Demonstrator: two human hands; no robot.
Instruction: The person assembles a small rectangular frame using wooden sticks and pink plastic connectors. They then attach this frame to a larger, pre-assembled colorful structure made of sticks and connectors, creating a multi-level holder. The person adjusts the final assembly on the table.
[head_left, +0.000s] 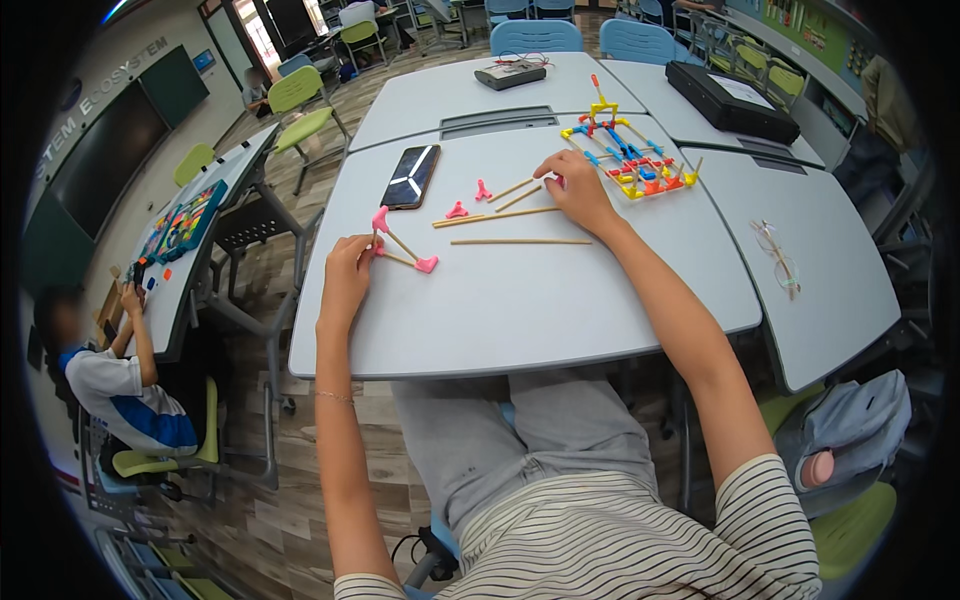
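My left hand is closed on a triangle of thin wooden sticks joined by pink corner connectors, at the table's left side. To the right, my right hand pinches a small pink connector, mostly hidden by the fingers. Two short wooden sticks lead toward those fingertips; whether they are fitted into it I cannot tell. Between my hands lie two loose pink connectors, one farther away and one nearer. Longer sticks rest beside them, with a single stick closer to me.
Beyond my right hand stands a colourful stick-and-connector structure. A phone lies at the left, a dark device with wires at the back. Black case and glasses are on the right tables. Another person sits at left.
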